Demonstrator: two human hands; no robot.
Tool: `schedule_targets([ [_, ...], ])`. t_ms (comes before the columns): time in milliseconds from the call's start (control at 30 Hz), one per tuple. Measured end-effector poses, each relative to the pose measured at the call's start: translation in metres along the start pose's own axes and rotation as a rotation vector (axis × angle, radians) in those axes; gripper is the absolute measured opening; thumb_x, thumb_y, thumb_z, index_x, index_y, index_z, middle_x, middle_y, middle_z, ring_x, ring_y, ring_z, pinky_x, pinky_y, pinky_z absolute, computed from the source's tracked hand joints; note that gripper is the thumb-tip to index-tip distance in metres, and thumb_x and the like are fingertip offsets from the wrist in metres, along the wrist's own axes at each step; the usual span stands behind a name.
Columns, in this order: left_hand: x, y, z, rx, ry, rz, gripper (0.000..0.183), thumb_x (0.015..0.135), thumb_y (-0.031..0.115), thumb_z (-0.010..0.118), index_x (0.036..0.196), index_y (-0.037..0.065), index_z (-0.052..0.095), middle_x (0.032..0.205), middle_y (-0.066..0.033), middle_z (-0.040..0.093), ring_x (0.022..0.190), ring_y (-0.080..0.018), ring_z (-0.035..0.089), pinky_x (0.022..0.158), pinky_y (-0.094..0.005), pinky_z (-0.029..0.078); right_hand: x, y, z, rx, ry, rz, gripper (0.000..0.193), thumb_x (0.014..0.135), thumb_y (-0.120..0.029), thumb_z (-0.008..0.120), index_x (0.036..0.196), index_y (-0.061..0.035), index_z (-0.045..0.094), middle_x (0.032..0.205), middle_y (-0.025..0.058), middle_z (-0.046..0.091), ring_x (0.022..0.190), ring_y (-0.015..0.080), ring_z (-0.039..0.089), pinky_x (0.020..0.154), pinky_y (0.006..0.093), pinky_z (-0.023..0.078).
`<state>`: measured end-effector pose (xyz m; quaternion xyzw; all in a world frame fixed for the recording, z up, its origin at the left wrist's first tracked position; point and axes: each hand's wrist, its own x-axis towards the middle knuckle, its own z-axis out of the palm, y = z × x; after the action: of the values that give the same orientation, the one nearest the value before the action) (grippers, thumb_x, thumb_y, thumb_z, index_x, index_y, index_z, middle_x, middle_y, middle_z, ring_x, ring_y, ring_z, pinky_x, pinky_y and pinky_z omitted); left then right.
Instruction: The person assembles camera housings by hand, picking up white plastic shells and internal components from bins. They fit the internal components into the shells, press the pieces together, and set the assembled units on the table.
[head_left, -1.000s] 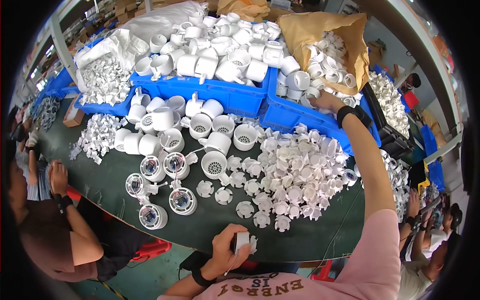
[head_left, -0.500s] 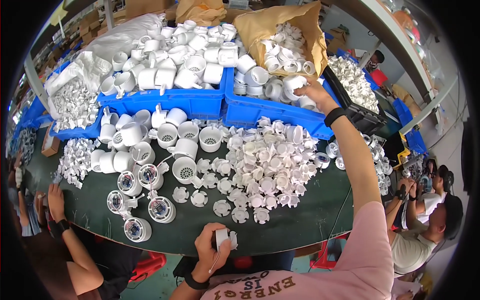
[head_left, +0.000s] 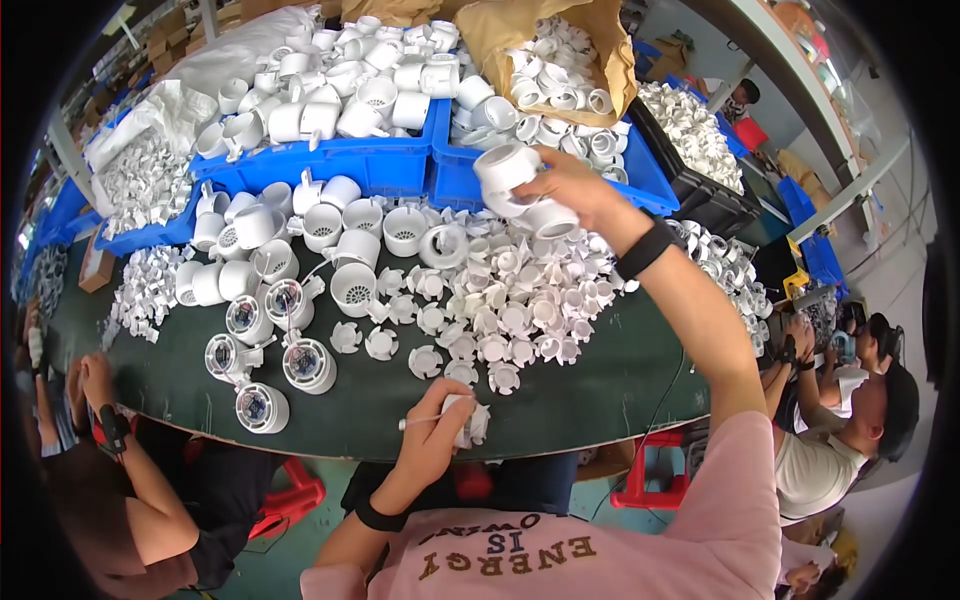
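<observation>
My right hand [head_left: 578,190] is closed around white plastic rings [head_left: 507,168], raised over the back of a heap of small white clawed caps [head_left: 530,290]. Another loose white ring [head_left: 442,246] sits at the left edge of that heap, beside a white cup-shaped housing [head_left: 405,232]. Near the table's front edge my left hand [head_left: 432,430] grips a small white plastic part [head_left: 472,425], with a thin pale wire running out past the fingers; the part is mostly covered by them.
Blue bins [head_left: 320,170] of white housings and rings line the back, beside a paper sack [head_left: 612,60]. Several housings with circuit boards [head_left: 308,365] stand front left on the green table [head_left: 370,410]. Co-workers sit at left and right, including a co-worker's hand [head_left: 97,380].
My right hand has come out of the blue bin, toward me and left, carrying rings. A loose ring now shows near the caps. My left hand has turned its part; the view has shifted.
</observation>
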<state>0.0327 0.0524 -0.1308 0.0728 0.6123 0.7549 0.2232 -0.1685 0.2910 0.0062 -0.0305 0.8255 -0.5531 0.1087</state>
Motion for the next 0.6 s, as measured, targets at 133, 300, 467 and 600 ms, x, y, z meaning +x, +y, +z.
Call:
schedule_targets([
  [133,-0.004,-0.008,0.016,0.026,-0.008,0.012,0.031,0.097,0.025,0.046,0.120,0.005,0.051,0.087,-0.0026,0.062,0.058,-0.0054,0.054,0.045,-0.0173,0.036,0.009,0.030,0.032,-0.229,0.063,0.034,0.058,0.071,-0.017,0.075,0.122,0.0012,0.054,0.111,0.0122,0.061,0.102,0.0219,0.059,0.087,0.0320,0.047],
  [300,-0.002,-0.007,0.010,-0.010,0.104,-0.096,0.034,0.097,0.026,0.048,0.123,0.004,0.050,0.090,-0.0046,0.062,0.059,-0.0077,0.055,0.048,-0.0195,0.040,0.013,0.018,0.039,-0.301,-0.001,0.115,0.073,0.076,-0.033,0.070,0.134,0.0036,0.044,0.133,0.0158,0.048,0.113,0.0269,0.053,0.082,0.0360,0.052],
  [467,-0.021,0.002,0.012,-0.061,0.152,0.004,0.032,0.097,0.029,0.048,0.114,0.003,0.053,0.085,-0.0058,0.062,0.060,-0.0092,0.057,0.049,-0.0211,0.042,0.017,0.018,0.017,-0.408,-0.041,-0.132,0.041,0.087,-0.014,0.057,0.127,-0.0081,0.056,0.104,0.0095,0.063,0.082,0.0144,0.062,0.060,0.0267,0.054],
  [600,-0.037,0.023,0.014,-0.157,0.091,0.038,0.033,0.097,0.031,0.044,0.106,0.001,0.054,0.082,-0.0087,0.062,0.060,-0.0117,0.058,0.049,-0.0224,0.042,0.006,0.035,0.016,-0.483,0.033,-0.412,0.042,0.091,-0.004,0.051,0.132,-0.0107,0.052,0.091,0.0062,0.065,0.070,0.0103,0.061,0.059,0.0252,0.051],
])
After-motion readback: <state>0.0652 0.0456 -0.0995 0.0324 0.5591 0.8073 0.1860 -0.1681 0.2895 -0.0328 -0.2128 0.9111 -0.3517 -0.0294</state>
